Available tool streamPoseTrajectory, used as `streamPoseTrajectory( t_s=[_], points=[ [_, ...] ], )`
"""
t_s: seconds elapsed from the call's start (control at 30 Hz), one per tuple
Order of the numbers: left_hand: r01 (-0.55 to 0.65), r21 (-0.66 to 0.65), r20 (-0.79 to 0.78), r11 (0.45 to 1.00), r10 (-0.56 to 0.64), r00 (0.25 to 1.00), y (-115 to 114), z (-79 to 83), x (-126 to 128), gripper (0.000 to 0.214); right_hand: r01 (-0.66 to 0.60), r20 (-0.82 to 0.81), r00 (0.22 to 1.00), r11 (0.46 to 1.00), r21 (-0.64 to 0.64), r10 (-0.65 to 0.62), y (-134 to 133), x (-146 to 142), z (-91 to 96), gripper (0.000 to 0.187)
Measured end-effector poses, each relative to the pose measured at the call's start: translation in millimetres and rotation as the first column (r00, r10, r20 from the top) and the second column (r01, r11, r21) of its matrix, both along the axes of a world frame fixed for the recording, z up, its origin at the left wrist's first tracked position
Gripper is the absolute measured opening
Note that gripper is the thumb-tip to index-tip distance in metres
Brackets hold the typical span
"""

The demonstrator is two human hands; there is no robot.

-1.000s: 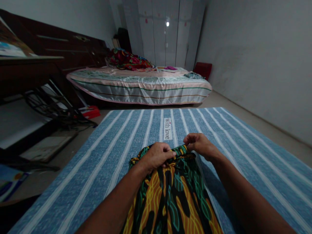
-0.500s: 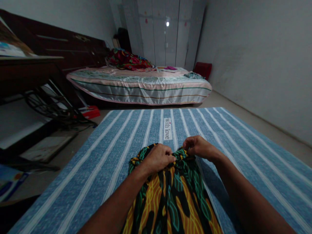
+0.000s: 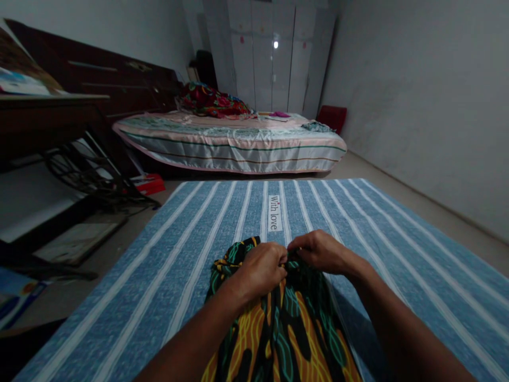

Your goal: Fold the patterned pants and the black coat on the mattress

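A garment (image 3: pixel 294 329) in black, orange-yellow and green wavy print lies on a blue-and-white striped cloth (image 3: pixel 191 228). Its gathered top edge points away from me, and its lower part runs out of view at the bottom. My left hand (image 3: pixel 264 268) is closed on the gathered edge near its middle, knuckles up. Just to its right, my right hand (image 3: pixel 320 252) pinches the same edge, with thumb and fingertips close to the left fingers. The bit of fabric between the fingertips is mostly hidden.
A printed "With love" label (image 3: pixel 274 213) shows on the striped cloth beyond the garment. Farther off stands a bed (image 3: pixel 238 151) with a red floral blanket (image 3: pixel 214 101). A dark table with a metal frame (image 3: pixel 79 175) is at the left, and a white wall (image 3: pixel 429 106) at the right.
My right hand has moved left along the gathered edge, up against my left hand. The left hand has turned slightly and stays on the fabric. The view has shifted a little.
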State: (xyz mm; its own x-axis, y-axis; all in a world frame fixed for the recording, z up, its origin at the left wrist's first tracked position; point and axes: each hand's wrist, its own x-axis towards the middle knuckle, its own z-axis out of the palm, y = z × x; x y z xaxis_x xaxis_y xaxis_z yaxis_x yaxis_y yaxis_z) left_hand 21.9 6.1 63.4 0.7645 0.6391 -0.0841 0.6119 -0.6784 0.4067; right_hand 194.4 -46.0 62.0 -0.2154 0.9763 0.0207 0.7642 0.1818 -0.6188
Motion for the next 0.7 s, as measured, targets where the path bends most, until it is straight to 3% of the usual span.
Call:
streamPoseTrajectory(
  t_s=[0.13, 0.33, 0.53, 0.7],
  points=[
    [0.044, 0.089, -0.041, 0.995, -0.040, 0.998, -1, -1.0, -1, 0.007, -0.109, 0.012, 0.994, 0.989, -0.104, 0.111, -2, 0, 4.5, 0.037],
    [0.102, 0.102, -0.096, 0.990, -0.092, 0.991, -5, 3.5, -2, 0.008, -0.190, 0.031, 0.980, 0.966, -0.175, 0.198, -4, 2, 5.6, 0.037],
    [0.150, 0.087, -0.126, 0.985, -0.139, 0.982, -7, 9.7, -5, 0.008, -0.160, 0.084, 0.980, 0.968, -0.192, 0.179, -3, 8, 5.2, 0.042],
    [0.168, 0.059, -0.150, 0.984, -0.157, 0.976, -7, 12.4, -6, 0.003, -0.018, 0.214, 0.976, 0.989, -0.147, 0.049, 0, 9, 2.1, 0.027]
  ],
)
